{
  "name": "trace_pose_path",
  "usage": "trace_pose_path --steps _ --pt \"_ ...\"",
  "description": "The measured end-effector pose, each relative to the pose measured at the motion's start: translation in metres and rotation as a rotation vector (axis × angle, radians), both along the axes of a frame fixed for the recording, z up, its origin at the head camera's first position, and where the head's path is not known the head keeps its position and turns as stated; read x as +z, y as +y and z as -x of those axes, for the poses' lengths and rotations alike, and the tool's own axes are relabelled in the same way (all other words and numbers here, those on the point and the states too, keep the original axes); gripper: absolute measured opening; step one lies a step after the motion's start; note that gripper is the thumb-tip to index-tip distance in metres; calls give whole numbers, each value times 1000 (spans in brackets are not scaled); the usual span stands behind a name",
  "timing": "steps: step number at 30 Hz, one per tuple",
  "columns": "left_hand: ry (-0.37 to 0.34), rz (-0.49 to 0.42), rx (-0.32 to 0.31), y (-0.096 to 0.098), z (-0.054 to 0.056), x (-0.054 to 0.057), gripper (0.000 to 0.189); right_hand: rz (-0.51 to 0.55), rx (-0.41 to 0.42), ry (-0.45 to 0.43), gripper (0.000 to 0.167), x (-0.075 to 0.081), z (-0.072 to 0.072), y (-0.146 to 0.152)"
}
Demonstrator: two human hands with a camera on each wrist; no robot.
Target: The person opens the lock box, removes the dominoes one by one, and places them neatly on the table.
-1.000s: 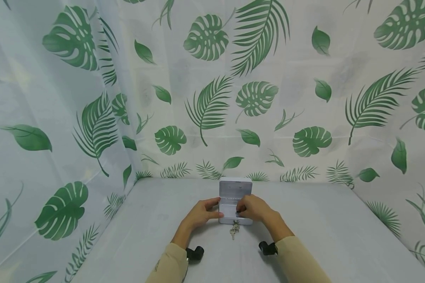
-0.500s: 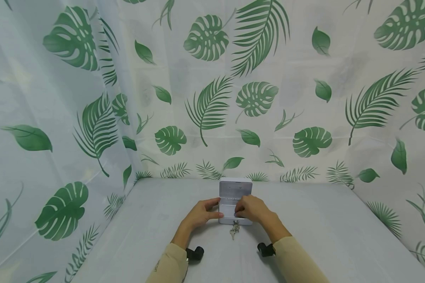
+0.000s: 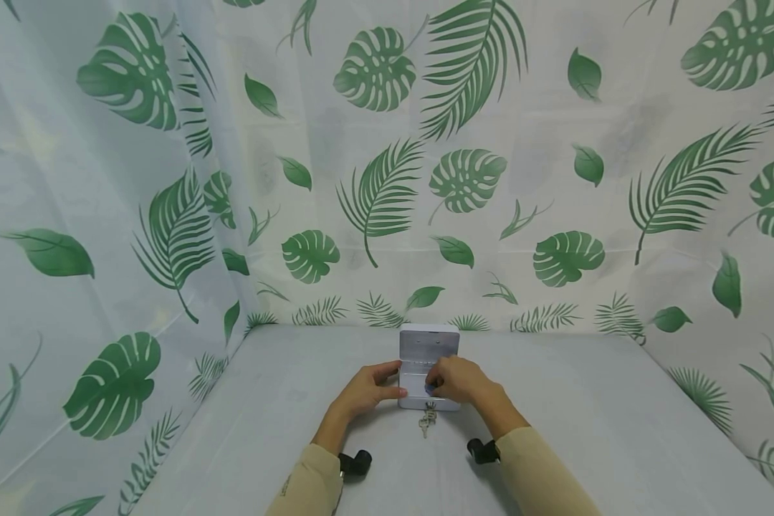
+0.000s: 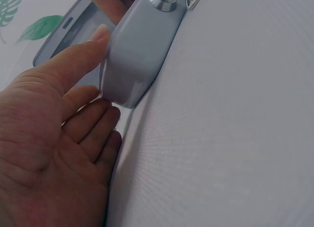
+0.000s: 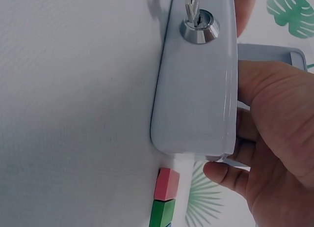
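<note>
A pale grey metal cash box stands on the table, lid raised at the back. Its front lock holds a key. My left hand holds the box's left side, thumb over the rim and the other fingers against the outside wall, as the left wrist view shows. Inside the box, towards its right, my right hand has curled fingers around a small blue piece. Most of that piece is hidden by the fingers, so its kind cannot be told.
More keys hang from the lock at the box's front. In the right wrist view, a red block and a green block lie beside the box, with a sliver of blue at the frame's edge. A leaf-patterned sheet rises behind the table.
My right hand has shifted slightly left within the box, and more of the blue piece shows at its fingertips. My left hand and the box have stayed put.
</note>
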State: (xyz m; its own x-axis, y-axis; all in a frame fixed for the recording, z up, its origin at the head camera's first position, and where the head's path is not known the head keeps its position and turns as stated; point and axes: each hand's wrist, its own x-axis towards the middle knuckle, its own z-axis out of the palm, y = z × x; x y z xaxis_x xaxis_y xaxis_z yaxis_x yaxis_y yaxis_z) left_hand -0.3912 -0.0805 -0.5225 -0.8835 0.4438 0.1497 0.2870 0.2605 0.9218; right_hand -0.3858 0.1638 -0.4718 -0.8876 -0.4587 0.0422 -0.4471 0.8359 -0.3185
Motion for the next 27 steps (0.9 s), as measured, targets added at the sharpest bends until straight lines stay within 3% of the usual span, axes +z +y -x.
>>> trace_pose_path --steps 16,27 --pt "-2 -8 -6 0 -1 1 67 24 51 61 11 -3 -1 5" --pt "-6 -16 -6 0 0 1 69 117 -11 87 20 -1 -1 10"
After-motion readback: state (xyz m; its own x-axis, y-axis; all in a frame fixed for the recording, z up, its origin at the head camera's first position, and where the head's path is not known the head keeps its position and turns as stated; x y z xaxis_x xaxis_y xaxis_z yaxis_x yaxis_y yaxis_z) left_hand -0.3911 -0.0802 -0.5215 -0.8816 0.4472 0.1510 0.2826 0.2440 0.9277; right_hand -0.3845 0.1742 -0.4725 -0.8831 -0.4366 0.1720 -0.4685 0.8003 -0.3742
